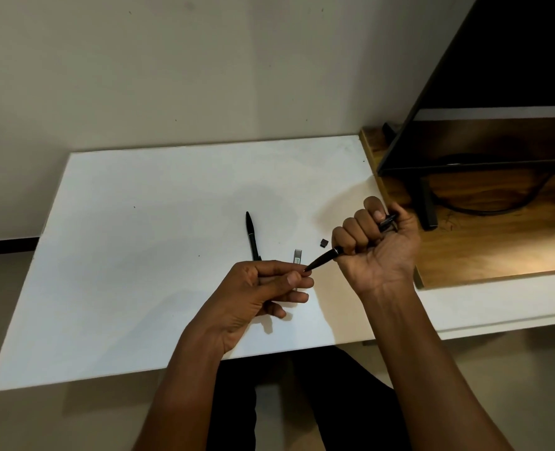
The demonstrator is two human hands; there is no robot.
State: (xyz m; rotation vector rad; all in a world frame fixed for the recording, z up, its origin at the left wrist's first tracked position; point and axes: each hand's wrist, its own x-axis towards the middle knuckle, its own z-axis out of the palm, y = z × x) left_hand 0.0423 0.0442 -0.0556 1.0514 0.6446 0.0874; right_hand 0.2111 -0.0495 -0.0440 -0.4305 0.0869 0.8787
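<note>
My right hand (375,245) grips a black pen (323,260) in a fist above the white board (139,255), its pointed tip aimed left and down. My left hand (263,292) pinches at that tip between thumb and forefinger; whether it holds some small part there is hidden. A second black pen (252,236) lies on the board just beyond my left hand. A small grey case (297,257) lies beside it, partly behind my fingers. A tiny black piece (324,243) sits on the board near my right hand.
The white board lies on a pale desk against a wall. To the right is a wooden surface (497,249) with a dark monitor (497,92), its stand (427,206) and a cable. My dark-clothed legs (302,402) show below the board's front edge.
</note>
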